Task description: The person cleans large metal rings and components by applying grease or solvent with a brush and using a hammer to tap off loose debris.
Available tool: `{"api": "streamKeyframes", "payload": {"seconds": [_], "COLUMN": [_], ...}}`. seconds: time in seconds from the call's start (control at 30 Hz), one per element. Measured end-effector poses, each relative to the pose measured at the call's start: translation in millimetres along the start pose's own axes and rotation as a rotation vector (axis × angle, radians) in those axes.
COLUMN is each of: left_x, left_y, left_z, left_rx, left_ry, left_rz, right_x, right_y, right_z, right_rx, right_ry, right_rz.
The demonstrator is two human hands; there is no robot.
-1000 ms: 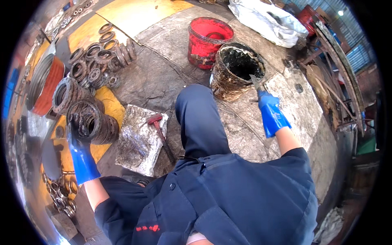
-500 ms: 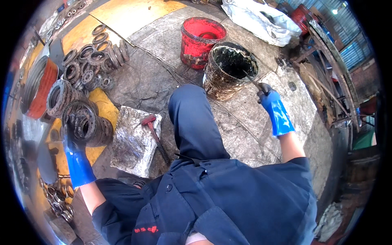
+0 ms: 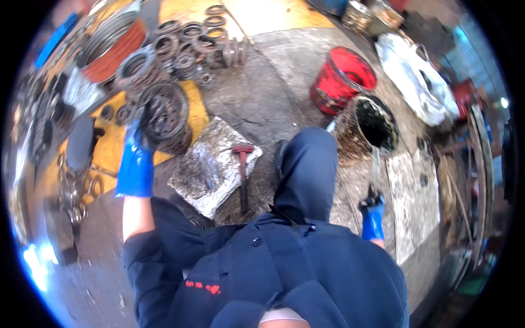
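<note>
My left hand (image 3: 138,158), in a blue rubber glove, grips the near left edge of a greasy dark metal ring (image 3: 181,112) on a stack of similar rings. On the right, my gloved right hand (image 3: 373,208) is closed round a thin rod-like tool (image 3: 376,164). The tool points at the mouth of a grimy bucket (image 3: 350,131) with dark contents; motion blurs it, and its far end cannot be made out. A red-headed hammer (image 3: 243,169) lies partly on a dirty whitish slab (image 3: 208,169) between my hands.
A red bucket (image 3: 328,82) stands just behind the grimy one. Several loose rings (image 3: 191,33) lie at the far left near an orange-red drum (image 3: 117,52). A white sack (image 3: 407,82) lies far right, beside a rusty frame (image 3: 481,169).
The whole view has swung, so things sit further right. My right hand has drawn back from the grimy bucket, toward me, with the tool. My left hand stays at the ring stack.
</note>
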State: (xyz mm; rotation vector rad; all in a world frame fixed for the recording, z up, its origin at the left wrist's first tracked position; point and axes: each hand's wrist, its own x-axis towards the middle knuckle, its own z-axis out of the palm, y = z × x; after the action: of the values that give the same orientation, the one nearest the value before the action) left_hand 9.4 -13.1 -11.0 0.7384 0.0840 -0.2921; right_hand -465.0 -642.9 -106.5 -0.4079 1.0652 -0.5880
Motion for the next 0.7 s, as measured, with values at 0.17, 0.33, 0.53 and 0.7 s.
{"api": "streamKeyframes", "payload": {"seconds": [0.17, 0.33, 0.53, 0.7], "left_x": [-30, -35, -35, -24], "left_y": [-1, -8, -9, -13], "left_z": [36, 29, 37, 38], "left_rx": [0.214, 0.298, 0.612, 0.814], "left_ry": [-0.120, -0.139, -0.121, -0.101], "left_rz": [0.156, 0.439, 0.553, 0.597], "right_x": [-51, -173, -194, -186], "right_y": [-42, 2, 176, 264], "right_z": [31, 242, 372, 409], "right_rx": [0.015, -0.285, -0.526, -0.329], "right_ry": [-0.425, -0.852, -0.902, -0.700], "right_rz": [0.223, -0.011, 0.757, 0.737]}}
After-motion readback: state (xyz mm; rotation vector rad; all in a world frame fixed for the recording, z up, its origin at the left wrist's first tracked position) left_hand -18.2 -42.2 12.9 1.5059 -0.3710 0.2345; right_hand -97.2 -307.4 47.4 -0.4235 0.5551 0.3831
